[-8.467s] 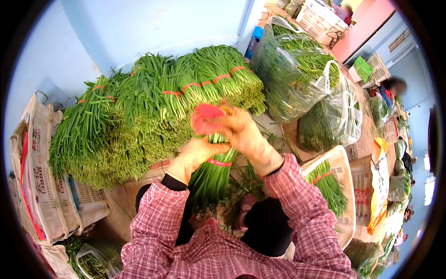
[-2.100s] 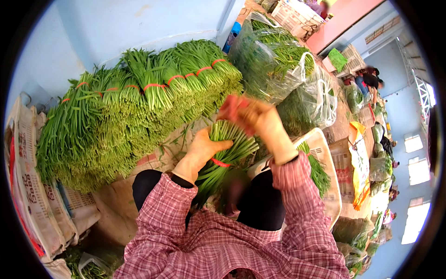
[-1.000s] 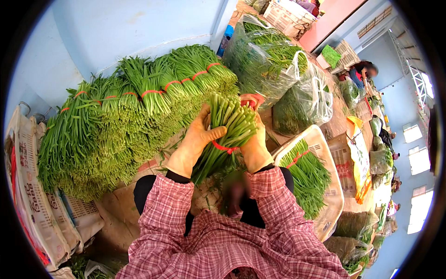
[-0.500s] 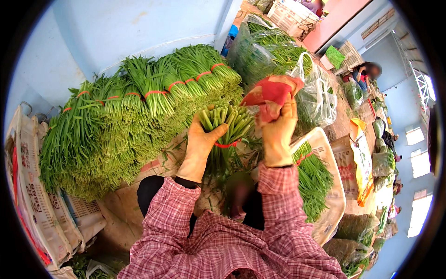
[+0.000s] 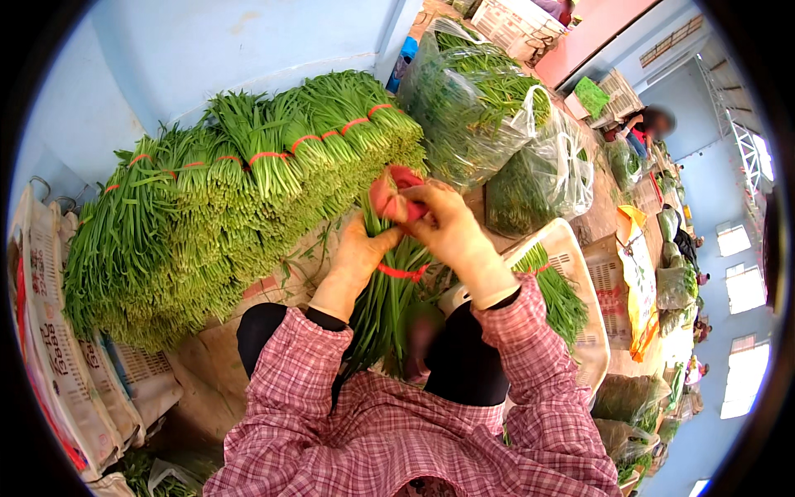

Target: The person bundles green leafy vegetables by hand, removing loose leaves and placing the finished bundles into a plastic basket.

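Observation:
My left hand (image 5: 358,253), in a pale yellow glove, is closed around a bundle of long green stalks (image 5: 377,311) that look like garlic chives. A red band (image 5: 403,272) ties the bundle just below that hand, and the leaves hang toward my lap. My right hand (image 5: 454,230), gloved alike, grips a crumpled red cloth (image 5: 394,195) over the upper, cut end of the bundle. The cloth and fingers hide most of the stalk ends.
A tall heap of banded bundles (image 5: 224,224) lies along the wall at left. To my right, a pale plastic crate (image 5: 571,240) holds another bundle (image 5: 553,300). Clear bags of greens (image 5: 472,124) stand beyond. Stacked crates (image 5: 70,356) are at far left; another person (image 5: 642,137) sits far right.
My right hand has brought the red cloth left and down onto the stalk ends, which were uncovered before. The left hand keeps its hold on the bundle.

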`<state>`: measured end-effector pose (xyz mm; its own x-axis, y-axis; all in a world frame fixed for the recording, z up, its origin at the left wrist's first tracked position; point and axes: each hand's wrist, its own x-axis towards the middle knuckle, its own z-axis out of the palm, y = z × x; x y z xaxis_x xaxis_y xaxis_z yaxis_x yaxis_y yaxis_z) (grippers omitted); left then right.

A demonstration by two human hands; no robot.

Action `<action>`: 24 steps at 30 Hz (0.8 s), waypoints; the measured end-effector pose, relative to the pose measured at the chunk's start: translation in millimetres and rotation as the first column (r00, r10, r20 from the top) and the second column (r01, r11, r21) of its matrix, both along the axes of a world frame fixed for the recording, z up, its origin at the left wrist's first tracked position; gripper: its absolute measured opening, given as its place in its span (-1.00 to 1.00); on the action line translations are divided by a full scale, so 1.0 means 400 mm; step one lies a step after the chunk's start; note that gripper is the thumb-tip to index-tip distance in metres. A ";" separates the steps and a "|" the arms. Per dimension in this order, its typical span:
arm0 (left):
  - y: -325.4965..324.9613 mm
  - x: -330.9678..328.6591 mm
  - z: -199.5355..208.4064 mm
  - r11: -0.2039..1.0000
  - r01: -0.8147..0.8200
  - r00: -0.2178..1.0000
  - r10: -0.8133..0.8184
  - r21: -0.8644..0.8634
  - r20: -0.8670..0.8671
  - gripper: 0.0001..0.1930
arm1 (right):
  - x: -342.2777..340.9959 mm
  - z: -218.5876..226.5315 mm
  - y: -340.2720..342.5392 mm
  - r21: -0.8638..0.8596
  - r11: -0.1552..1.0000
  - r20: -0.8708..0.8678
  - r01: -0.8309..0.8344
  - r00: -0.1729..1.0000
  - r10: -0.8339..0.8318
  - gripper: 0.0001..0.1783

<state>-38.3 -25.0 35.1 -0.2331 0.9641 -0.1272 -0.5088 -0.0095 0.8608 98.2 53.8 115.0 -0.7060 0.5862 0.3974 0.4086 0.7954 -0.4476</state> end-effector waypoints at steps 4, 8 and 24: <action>-0.023 0.023 0.002 0.965 0.252 0.959 -0.260 0.074 0.117 -0.41 | 0.021 -0.090 0.028 -0.098 0.991 -0.113 0.086 0.989 -0.096 -0.68; -0.025 0.005 0.000 0.976 0.215 0.968 -0.216 0.018 0.130 -0.39 | 0.015 0.067 0.031 -0.823 0.553 -0.225 0.125 0.823 -0.521 -0.78; -0.003 0.035 0.007 0.999 -0.033 0.964 0.028 -0.016 -0.265 -0.43 | 0.005 -0.069 0.025 -0.056 0.989 0.013 0.136 0.991 -0.136 -0.63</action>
